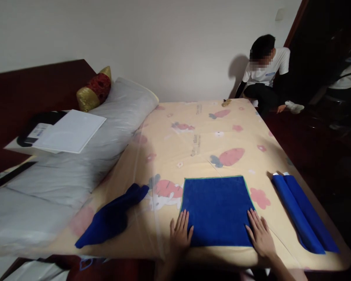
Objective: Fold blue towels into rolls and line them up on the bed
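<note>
Flat blue cloth (218, 210): spread near the near edge of the bed (140, 244); extends between and beyond both hands; roughly square.
Left hand (180, 233): open, flat on left border.
Right hand (261, 236): open, flat on right border; similarly near.
Rolled blue cloths (300, 214): toward near-right corner.
Crumpled blue cloth (109, 220): left, apart.

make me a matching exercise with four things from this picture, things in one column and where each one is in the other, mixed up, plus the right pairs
1. flat blue cloth
2. crumpled blue cloth
3. two rolled blue cloths
4. red and gold cushion

A. near the right edge of the bed sheet
B. by the wall, beyond the white board
C. between the left hand and right hand
D. to the left of the left hand

Right pairs: 1-C, 2-D, 3-A, 4-B
</note>
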`<state>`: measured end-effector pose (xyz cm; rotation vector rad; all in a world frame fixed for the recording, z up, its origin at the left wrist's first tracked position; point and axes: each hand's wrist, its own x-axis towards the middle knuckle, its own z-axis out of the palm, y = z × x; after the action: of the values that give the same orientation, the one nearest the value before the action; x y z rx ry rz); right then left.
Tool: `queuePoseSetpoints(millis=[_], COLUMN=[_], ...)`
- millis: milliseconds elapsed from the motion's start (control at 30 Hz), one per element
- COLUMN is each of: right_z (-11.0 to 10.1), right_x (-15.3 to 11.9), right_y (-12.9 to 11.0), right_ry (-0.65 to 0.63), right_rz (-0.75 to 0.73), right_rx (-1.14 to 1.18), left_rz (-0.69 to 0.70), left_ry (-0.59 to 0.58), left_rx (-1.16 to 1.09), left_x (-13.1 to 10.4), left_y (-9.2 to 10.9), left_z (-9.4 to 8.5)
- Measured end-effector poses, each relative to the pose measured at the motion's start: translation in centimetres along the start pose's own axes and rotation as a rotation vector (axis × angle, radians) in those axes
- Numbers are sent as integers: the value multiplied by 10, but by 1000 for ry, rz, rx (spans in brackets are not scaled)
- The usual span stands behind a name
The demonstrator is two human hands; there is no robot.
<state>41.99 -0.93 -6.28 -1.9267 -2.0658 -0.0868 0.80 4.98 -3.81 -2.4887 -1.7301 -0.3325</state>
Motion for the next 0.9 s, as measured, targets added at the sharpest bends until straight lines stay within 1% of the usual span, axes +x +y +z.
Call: queuePoseSetpoints(millis=[67, 100, 167, 233, 267, 300, 333, 367, 400, 467, 567, 600, 633, 667, 700, 733, 767, 800, 900], right_z=[0, 2, 9, 17, 22, 26, 30, 33, 34, 35, 30, 28, 26, 25, 24, 24, 25, 26, 36], right_x=[10, 19, 44, 70, 81, 91, 97, 100, 101, 93, 71, 65, 62, 61, 63, 69, 78, 90, 132], right_y=[-12, -25, -57, -92, -106, -117, -122, -120, -113, -81, -18, -2, 8, 13, 10, 2, -12, -29, -87], right_ry=[21, 27, 13, -24, -43, -64, -80, -90, -91, -58, 19, 34, 49, 64, 75, 80, 73, 51, -54], right_rz=[31, 34, -9, -86, -124, -160, -192, -213, -216, -152, -1, 18, 33, 47, 60, 67, 61, 35, -125], right_rx=[-3, 4, 39, 85, 107, 127, 143, 151, 148, 105, 21, 6, -6, -13, -16, -13, -1, 22, 128], left_rz=[-12, -21, -20, 26, 58, 90, 113, 122, 112, 39, -61, -65, -62, -64, -72, -83, -82, -65, 56], left_ry=[4, 1, -12, -20, -21, -25, -29, -32, -32, -25, -26, -34, -39, -38, -31, -21, -13, -10, -34], left_rx=[-6, -13, -38, -76, -97, -115, -127, -129, -121, -78, -20, -14, -11, -8, -6, -6, -10, -21, -84], left_x=[11, 20, 41, 64, 73, 80, 85, 87, 86, 78, 60, 55, 53, 52, 55, 60, 68, 79, 118], left_y=[11, 21, 49, 76, 87, 94, 96, 93, 85, 56, 7, -4, -11, -12, -9, -2, 9, 22, 61], left_z=[-6, -8, -9, -5, -1, 4, 9, 13, 17, 19, 15, 13, 10, 8, 6, 5, 5, 6, 15])
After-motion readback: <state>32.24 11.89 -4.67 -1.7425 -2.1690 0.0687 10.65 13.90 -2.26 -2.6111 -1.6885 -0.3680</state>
